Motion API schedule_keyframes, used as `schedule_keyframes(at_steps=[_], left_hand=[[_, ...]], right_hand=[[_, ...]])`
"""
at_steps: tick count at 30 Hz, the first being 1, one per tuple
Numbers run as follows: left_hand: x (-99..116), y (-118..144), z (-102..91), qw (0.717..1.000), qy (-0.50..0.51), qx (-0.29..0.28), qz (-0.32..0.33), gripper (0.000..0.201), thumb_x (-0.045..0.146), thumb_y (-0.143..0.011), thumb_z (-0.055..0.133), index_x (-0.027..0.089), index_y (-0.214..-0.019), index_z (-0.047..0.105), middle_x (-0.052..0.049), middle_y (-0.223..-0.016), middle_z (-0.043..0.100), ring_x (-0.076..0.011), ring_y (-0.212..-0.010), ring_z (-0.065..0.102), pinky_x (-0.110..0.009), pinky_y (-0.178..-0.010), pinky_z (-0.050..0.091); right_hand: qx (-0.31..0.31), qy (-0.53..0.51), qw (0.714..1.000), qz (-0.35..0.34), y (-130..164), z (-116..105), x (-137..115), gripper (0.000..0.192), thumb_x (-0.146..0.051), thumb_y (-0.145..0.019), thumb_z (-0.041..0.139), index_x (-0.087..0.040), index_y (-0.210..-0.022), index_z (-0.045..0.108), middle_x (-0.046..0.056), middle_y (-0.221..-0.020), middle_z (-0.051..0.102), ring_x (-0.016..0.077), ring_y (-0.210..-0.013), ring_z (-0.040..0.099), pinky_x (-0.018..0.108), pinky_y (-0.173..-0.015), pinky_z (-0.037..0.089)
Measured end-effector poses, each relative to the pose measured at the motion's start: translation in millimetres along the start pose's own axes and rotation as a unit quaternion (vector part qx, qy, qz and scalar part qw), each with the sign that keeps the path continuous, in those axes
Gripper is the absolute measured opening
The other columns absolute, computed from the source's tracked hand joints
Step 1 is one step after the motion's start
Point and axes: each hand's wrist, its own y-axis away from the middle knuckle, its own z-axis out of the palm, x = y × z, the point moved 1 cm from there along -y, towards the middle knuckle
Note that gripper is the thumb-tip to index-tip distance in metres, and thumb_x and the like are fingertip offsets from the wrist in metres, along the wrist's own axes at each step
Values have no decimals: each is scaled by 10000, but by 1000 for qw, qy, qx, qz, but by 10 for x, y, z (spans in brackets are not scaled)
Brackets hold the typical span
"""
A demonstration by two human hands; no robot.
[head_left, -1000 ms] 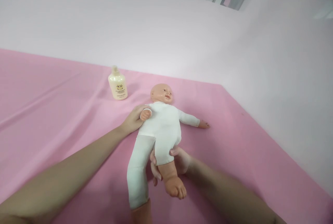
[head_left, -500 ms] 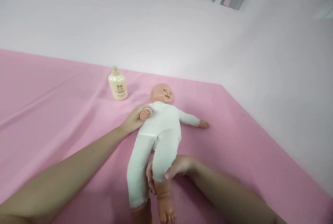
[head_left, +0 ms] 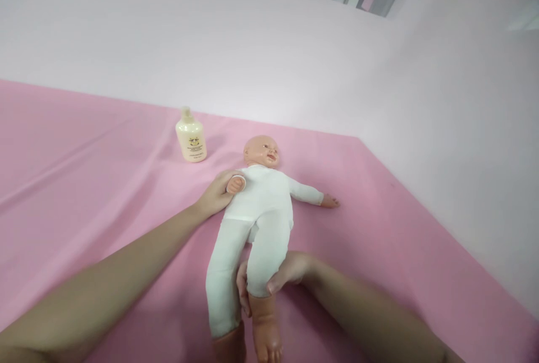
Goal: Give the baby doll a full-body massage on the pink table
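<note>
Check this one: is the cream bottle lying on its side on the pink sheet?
No, the cream bottle stands upright on the pink sheet, cap up, beyond the doll and clear of both hands.

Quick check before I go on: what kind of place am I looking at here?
Probably a staged baby-care practice spot: a plastic baby doll in a white suit lies on a pink cloth-covered surface, a cream lotion bottle stands nearby, and plain pale walls close it in.

One doll (head_left: 261, 205) on the pink sheet (head_left: 84, 183), one bottle (head_left: 191, 138) toward its far edge, and two hands: left hand (head_left: 217, 194), right hand (head_left: 286, 273).
</note>
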Motion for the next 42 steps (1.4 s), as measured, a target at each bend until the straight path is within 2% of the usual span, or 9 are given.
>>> schedule_keyframes(at_steps=[6, 11, 18, 31, 36, 42], left_hand=[[2, 1, 3, 1000, -3, -4, -7, 298, 295, -901, 664, 224, -1188, 691, -80, -1218, 751, -281, -1156, 692, -447, -1072, 531], [20, 2, 0, 1000, 0, -2, 2, 260, 303, -920, 652, 228, -1165, 694, -78, -1198, 754, -276, -1138, 698, -442, -1051, 539], [43, 3, -4, 1000, 0, -1, -4, 277, 329, -914, 664, 218, -1166, 698, -86, -1190, 759, -284, -1134, 696, -449, -1050, 539], [72, -11, -5, 1000, 5, -2, -1, 269, 302, -891, 671, 216, -1145, 694, -87, -1182, 759, -286, -1123, 702, -440, -1022, 549], [100, -17, -4, 1000, 3, -6, 5, 254, 296, -891, 666, 217, -1130, 695, -77, -1151, 763, -276, -1090, 712, -421, -994, 553], [143, -25, -11, 1000, 2, -4, 1, 253, 306, -876, 683, 216, -1112, 700, -77, -1133, 766, -274, -1068, 717, -415, -979, 560]], right_hand=[[-39, -71, 997, -18, -69, -85, 151, 658, -528, -626, 951, -146, -1097, 695, 112, -953, 781, 279, -976, 746, 386, -958, 545], [-37, -77, 996, -24, -72, -99, 179, 557, -495, -718, 900, -151, -1113, 710, 116, -982, 781, 269, -967, 743, 385, -917, 555], [-38, -70, 996, -38, -55, -106, 211, 562, -526, -759, 876, -135, -1123, 698, 124, -987, 777, 270, -995, 737, 376, -918, 547], [-2, -65, 998, -22, -44, -71, 178, 584, -525, -729, 900, -110, -1090, 703, 98, -913, 763, 259, -987, 742, 352, -940, 547], [8, -73, 997, 15, -29, -17, 103, 598, -537, -686, 933, -140, -1065, 697, 87, -938, 763, 249, -960, 742, 348, -920, 556], [44, 7, 999, 28, -20, -29, 98, 664, -667, -665, 898, -140, -1013, 695, 83, -951, 758, 241, -1083, 698, 302, -948, 518]])
